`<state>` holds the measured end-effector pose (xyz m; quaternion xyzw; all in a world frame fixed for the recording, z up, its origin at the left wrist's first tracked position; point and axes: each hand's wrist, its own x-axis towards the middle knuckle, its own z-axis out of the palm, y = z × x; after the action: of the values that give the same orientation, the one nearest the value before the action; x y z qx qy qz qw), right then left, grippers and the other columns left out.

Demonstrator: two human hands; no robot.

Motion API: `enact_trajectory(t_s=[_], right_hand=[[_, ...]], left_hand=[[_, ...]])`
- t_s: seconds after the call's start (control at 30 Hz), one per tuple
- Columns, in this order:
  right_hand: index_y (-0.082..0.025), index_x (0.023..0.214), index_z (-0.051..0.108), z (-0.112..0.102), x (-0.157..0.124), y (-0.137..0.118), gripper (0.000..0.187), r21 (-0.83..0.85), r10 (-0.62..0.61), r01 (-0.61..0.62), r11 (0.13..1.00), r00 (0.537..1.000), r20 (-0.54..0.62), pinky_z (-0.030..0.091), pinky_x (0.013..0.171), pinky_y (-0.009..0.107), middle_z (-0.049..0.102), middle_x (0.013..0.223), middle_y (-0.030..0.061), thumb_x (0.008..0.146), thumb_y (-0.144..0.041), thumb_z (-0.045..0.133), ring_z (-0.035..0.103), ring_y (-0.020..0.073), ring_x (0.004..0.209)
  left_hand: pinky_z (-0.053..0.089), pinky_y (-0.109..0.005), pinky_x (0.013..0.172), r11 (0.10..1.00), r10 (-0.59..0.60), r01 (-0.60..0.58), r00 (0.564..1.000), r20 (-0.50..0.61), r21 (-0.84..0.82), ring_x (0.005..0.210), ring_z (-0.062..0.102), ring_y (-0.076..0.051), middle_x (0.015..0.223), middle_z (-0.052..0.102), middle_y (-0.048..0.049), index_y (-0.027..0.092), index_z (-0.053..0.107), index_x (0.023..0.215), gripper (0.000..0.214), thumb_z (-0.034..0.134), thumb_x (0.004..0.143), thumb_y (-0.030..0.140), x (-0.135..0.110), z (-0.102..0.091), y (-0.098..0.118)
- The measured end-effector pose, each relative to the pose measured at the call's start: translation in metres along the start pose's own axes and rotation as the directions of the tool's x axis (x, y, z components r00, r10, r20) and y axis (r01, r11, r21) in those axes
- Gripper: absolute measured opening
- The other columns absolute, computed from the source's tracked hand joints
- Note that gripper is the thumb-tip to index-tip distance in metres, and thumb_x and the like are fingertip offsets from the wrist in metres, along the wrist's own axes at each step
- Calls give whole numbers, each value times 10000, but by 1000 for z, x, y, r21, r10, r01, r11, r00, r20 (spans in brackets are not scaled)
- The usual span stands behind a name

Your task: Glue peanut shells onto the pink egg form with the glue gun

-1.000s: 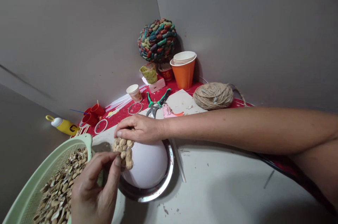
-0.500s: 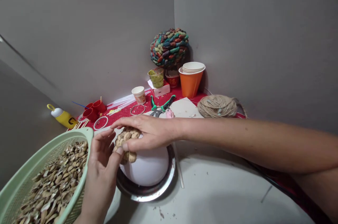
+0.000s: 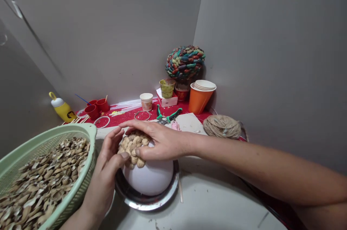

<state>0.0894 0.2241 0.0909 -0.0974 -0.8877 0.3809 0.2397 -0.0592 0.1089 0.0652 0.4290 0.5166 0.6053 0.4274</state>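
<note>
A white ball (image 3: 151, 176) sits in a shiny metal dish (image 3: 148, 201). A patch of peanut shells (image 3: 133, 145) covers the ball's upper left side. My right hand (image 3: 157, 139) lies flat over the top of that patch, fingers stretched out and pressing on the shells. My left hand (image 3: 108, 165) comes up from below left, its fingers spread, with the thumb tip touching the patch's left edge. A light green basket (image 3: 50, 136) full of loose peanut shell halves (image 3: 40, 179) stands at the left, against my left wrist.
At the back on a red mat (image 3: 127, 116): a multicoloured shell-covered ball (image 3: 185, 62), an orange cup (image 3: 199, 98) with stacked paper cups, a small paper cup (image 3: 146, 101), green-handled pliers (image 3: 166, 116), a twine ball (image 3: 221, 126), red cups (image 3: 96, 108) and a yellow bottle (image 3: 61, 108).
My right hand slid from the ball's far side onto the shell patch and flattened. My left hand let go of its pinch, opened and moved up to the patch. The view swung left.
</note>
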Motion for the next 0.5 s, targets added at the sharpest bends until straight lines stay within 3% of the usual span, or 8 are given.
enact_trajectory(t_s=[0.2,0.37,0.43,0.5], right_hand=[[-178,1272,524,-4,-2,-2,541,-26,-54,54,998,999,-5,465,969,372,624,1190,85,742,-159,629,588,195,1079],[-127,1025,629,-16,-11,-22,188,-251,-353,319,914,930,-103,465,893,302,629,1019,96,839,-153,630,582,156,968],[-124,941,649,-18,-14,-33,83,-408,-409,366,836,913,-19,444,823,296,625,918,81,894,-173,600,553,147,869],[-130,897,661,-17,-15,-41,130,-534,-403,393,749,909,103,407,780,310,628,858,72,935,-192,553,518,150,806]], left_hand=[[333,-405,1126,987,71,-80,995,72,142,1374,410,-260,1464,488,-40,304,466,1358,560,607,820,240,0,-3,-4],[340,-454,1115,972,38,-46,999,37,230,1360,424,-296,1447,494,-77,285,452,1375,583,619,817,312,-2,-6,-7],[340,-468,1112,966,37,-44,999,32,256,1355,428,-303,1455,478,-87,288,438,1384,590,624,828,360,-3,-7,-9],[334,-466,1116,962,44,-55,998,45,268,1356,426,-296,1461,467,-85,300,418,1396,602,623,839,399,-3,-8,-11]])
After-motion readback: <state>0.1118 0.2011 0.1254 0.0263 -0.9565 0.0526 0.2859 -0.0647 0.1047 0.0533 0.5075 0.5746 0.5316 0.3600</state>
